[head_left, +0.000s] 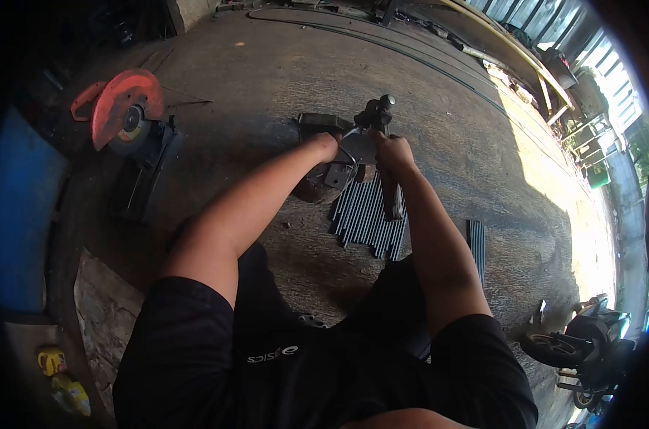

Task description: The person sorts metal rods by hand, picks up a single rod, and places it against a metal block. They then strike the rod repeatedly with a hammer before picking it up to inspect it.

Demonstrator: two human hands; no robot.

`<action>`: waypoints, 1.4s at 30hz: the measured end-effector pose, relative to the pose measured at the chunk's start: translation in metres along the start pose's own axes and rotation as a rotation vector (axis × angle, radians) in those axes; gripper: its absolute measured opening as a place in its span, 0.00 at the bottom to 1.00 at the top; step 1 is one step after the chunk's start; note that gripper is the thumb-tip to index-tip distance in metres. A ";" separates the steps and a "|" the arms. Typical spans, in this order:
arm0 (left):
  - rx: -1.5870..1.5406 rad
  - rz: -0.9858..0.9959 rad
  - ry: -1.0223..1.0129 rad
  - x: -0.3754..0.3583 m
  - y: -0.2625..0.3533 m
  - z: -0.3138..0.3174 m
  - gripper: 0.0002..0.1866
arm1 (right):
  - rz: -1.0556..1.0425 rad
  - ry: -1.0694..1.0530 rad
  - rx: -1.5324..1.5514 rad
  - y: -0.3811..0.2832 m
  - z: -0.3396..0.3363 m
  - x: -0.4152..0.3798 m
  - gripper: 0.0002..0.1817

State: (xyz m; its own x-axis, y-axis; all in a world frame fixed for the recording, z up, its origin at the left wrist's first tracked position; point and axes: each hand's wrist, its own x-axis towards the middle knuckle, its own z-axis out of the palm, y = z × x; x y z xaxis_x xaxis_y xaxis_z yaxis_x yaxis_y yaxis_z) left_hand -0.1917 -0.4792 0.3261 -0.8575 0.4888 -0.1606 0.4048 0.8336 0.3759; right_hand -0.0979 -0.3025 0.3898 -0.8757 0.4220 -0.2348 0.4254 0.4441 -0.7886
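Note:
My right hand [394, 151] is closed around the handle of a hammer [394, 201]. Its dark head points away from me, and the worn handle hangs back toward my lap. My left hand [326, 146] is closed on a thin metal rod [350, 132] beside the hammer head; its fingers are mostly hidden. Below both hands stands a dark metal work block [337, 176] with a plate that has a hole in it. A bundle of cut metal rods [371, 218] lies on the floor, just on my side of the block.
A red cut-off saw [128, 107] stands at the left. More rods [475, 243] lie by my right forearm. A motorcycle [589, 343] is parked at the lower right. Long thin bars [410, 53] stretch across the far floor. A blue panel [24, 214] is at the left edge.

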 end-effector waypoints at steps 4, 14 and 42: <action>0.015 0.001 0.013 -0.003 0.009 -0.018 0.34 | -0.367 0.251 0.244 -0.063 -0.030 -0.023 0.26; 0.005 -0.070 -0.031 -0.001 0.008 -0.014 0.33 | -0.403 0.402 -0.287 0.000 0.007 -0.005 0.26; 0.120 -0.015 0.091 -0.016 0.021 -0.016 0.26 | -0.232 0.216 0.261 -0.033 -0.044 -0.019 0.22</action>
State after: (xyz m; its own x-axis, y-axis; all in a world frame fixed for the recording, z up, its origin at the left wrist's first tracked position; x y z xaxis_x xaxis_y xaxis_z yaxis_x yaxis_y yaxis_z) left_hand -0.1747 -0.4734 0.3516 -0.8865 0.4557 -0.0800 0.4225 0.8679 0.2614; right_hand -0.0851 -0.2899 0.4453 -0.8614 0.5031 0.0693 0.1256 0.3433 -0.9308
